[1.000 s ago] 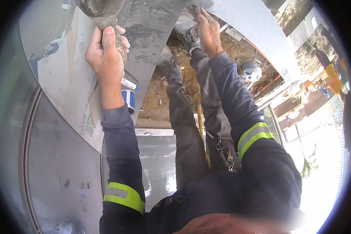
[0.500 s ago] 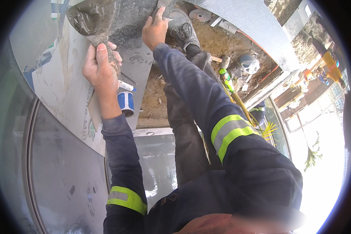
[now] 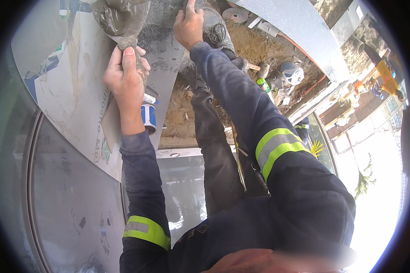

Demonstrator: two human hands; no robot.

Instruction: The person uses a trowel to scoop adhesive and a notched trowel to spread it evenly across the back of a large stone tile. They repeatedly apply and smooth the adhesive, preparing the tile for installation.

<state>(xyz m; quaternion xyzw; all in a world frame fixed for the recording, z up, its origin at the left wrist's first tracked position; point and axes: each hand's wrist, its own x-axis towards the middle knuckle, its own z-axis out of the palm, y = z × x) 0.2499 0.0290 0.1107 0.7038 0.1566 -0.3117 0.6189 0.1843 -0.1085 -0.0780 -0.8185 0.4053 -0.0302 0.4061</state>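
My left hand (image 3: 126,77) is closed around the grimy handle of a wide putty knife (image 3: 131,42). On its blade sits a thick, glossy mound of grey-brown paste (image 3: 123,17). At the top edge, my right hand (image 3: 189,26) has its fingers curled and its index finger stretched forward over a dark grey panel (image 3: 161,36). The narrow putty knife it gripped earlier lies out of view past that edge. Just below and right of my left hand stands a blue-and-white can (image 3: 148,119), with a white tube (image 3: 150,99) above it.
My shoe (image 3: 218,36) rests near sandy, littered ground (image 3: 177,120). A cutting disc (image 3: 235,15), a green bottle (image 3: 263,85) and a clear-wrapped round object (image 3: 291,73) lie to the right. A curved metal sheet (image 3: 300,32) arches above them. Grey glossy panels (image 3: 73,195) stand at left.
Both hands have shifted slightly right, the right one also upward, taking its narrow putty knife out of view. The paste-laden putty knife moved right and up with my left hand.
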